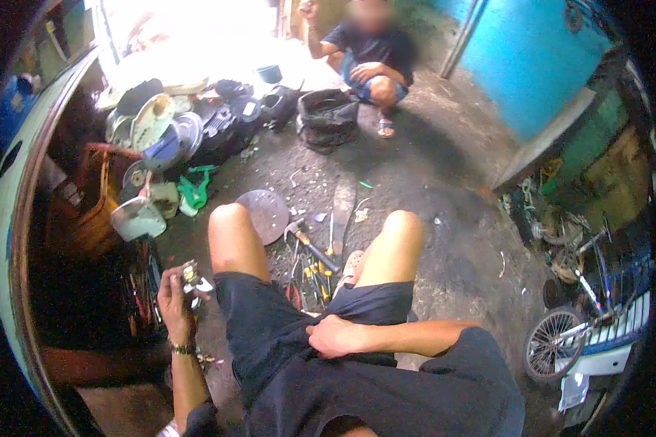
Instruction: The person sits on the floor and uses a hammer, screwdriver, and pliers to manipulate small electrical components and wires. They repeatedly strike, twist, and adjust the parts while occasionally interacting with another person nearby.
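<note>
Near left, the person's left hand (176,306) is gripping a small white and brass-coloured piece (190,275) in its fingers, holding it out to the left of the dark shorts (270,320), while the right hand (335,336) is resting on the lap (whether it is closing on the cloth, I cannot tell). Between the legs, a hammer (315,250) is lying beside a cluster of yellow-handled tools (317,280), with a round plate (259,211) lying farther left; at the far side, a co-worker (375,54) is crouching just right of a black sack (328,127).
</note>
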`<state>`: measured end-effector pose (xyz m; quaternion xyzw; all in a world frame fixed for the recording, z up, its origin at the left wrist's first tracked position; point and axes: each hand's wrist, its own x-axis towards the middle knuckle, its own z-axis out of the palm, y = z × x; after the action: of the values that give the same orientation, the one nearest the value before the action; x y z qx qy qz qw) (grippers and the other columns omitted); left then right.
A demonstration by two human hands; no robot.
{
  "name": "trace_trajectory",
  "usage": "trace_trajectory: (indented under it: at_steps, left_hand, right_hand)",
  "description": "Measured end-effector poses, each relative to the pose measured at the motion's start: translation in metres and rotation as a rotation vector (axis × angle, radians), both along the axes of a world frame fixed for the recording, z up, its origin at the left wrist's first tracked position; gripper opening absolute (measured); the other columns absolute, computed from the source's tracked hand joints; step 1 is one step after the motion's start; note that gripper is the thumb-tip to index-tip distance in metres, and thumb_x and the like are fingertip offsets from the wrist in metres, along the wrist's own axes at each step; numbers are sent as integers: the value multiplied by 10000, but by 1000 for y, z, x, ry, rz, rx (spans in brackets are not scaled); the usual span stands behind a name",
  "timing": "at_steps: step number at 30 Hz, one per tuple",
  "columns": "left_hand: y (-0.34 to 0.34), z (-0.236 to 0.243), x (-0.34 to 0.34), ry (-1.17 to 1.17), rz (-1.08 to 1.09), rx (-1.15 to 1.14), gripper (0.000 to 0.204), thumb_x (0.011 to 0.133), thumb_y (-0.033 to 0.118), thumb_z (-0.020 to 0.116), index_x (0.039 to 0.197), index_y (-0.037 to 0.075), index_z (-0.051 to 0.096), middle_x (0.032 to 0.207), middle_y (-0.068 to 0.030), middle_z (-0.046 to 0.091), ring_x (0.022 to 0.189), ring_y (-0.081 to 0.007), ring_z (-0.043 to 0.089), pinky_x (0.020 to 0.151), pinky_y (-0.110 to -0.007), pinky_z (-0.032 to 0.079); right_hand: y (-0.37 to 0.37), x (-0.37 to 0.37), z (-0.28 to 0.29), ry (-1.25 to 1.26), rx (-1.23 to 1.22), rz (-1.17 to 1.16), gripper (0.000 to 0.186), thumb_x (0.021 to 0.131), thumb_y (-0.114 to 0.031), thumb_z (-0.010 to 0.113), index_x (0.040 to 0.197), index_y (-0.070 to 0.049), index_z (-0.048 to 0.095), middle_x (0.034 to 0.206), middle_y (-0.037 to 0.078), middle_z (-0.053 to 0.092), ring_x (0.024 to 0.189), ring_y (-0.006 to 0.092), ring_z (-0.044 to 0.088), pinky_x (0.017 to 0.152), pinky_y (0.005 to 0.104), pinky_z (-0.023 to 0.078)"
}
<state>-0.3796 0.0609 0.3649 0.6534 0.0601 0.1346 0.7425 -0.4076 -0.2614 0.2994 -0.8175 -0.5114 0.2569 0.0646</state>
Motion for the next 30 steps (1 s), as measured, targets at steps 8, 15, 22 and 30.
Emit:
trace_trajectory:
  at_steps: [8,15,22,30]
  left_hand:
    - [-19,-3,8,-26,8,8,405,1069,365,402,1136,7,580,915,-117,660,690,-179,649,612,-302,543]
    - [-34,4,19,-29,-109,-57,369,1053,337,454,1116,-5,575,1027,-152,637,841,-208,638,577,-339,572]
    - [-86,24,77,137,92,-230,414,1060,390,402,1179,23,553,1019,-131,645,733,-214,654,600,-333,554]
    - [-105,-42,254,448,-300,-898,266,978,385,583,905,131,612,801,-58,654,694,-211,648,590,-346,549]
  right_hand:
    - [17,4,-9,25,-80,12,207,747,-219,656,786,-30,730,800,165,709,771,343,712,658,465,567]
    - [-5,10,13,154,-47,-74,299,719,-198,692,856,67,677,968,208,650,818,378,694,693,490,561]
    - [-18,16,16,299,24,-111,303,790,-236,660,898,45,691,921,236,685,816,364,702,711,492,569]
    - [-90,271,-75,2,834,-1502,319,895,-283,667,1081,-26,703,992,153,729,863,247,691,791,365,524]
